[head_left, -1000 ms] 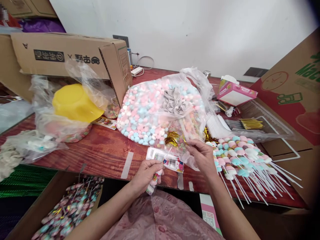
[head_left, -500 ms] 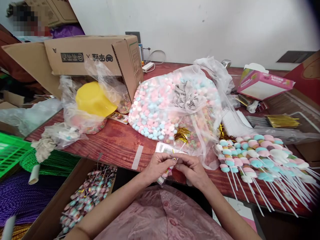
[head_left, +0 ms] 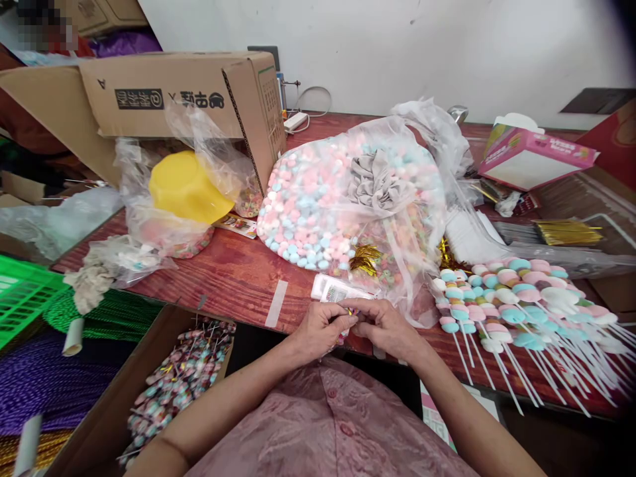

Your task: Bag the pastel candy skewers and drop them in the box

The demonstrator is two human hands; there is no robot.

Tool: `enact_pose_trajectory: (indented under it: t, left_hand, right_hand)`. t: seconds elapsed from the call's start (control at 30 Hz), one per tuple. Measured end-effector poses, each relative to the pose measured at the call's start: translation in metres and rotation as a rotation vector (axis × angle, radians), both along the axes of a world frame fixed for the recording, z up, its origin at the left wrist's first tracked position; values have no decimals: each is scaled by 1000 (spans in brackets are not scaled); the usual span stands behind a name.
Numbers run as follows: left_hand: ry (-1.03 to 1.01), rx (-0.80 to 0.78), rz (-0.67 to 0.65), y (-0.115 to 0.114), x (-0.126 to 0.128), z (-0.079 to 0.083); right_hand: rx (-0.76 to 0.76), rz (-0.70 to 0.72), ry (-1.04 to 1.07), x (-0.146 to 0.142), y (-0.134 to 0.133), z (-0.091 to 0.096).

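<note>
My left hand (head_left: 319,328) and my right hand (head_left: 385,326) meet at the table's front edge, fingertips pinched together. My left fingers close around a bagged marshmallow skewer (head_left: 342,336), mostly hidden by the hands. A bit of gold twist tie (head_left: 352,311) shows between the fingertips, and my right fingers pinch at it. Just beyond them lies a white packet (head_left: 338,290). A bunch of gold ties (head_left: 365,260) rests on the big clear bag of pink, blue and white marshmallows (head_left: 303,205). Unwrapped marshmallow skewers (head_left: 521,298) are piled to the right, sticks towards me.
A cardboard box (head_left: 183,93) and a yellow bowl-shaped thing (head_left: 186,189) stand at the left. Below the table, a carton holds many wrapped skewers (head_left: 173,377). A green basket (head_left: 24,298) is far left. More gold ties (head_left: 569,232) and a pink box (head_left: 536,156) lie right.
The bagged skewer and its white stick, which showed between my hands before, are now mostly covered by my fingers. My hands stay together in nearly the same place; the view has shifted slightly.
</note>
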State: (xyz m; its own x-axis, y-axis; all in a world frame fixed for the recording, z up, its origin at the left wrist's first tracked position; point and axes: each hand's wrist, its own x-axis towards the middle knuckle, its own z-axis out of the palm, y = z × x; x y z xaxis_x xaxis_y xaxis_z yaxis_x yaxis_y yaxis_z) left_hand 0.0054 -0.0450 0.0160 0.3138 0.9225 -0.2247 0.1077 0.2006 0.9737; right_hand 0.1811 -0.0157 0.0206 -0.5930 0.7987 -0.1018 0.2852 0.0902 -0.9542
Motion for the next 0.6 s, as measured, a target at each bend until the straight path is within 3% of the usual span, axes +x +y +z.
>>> enact_pose_trajectory:
  t: [0.1,0.17,0.4,0.6]
  left_hand:
    - [30,81,-31,0,0,-2]
    - [38,126,-29,0,0,-3]
    - [-49,115,102,2,-1,-5]
    - [-46,280,98,6,5,-3]
  right_hand:
    - [49,92,-44,-1,3,12]
    - [53,82,-75,2,4,15]
    - [124,-334,93,18,-11,2]
    - [160,-474,139,4,-29,-10]
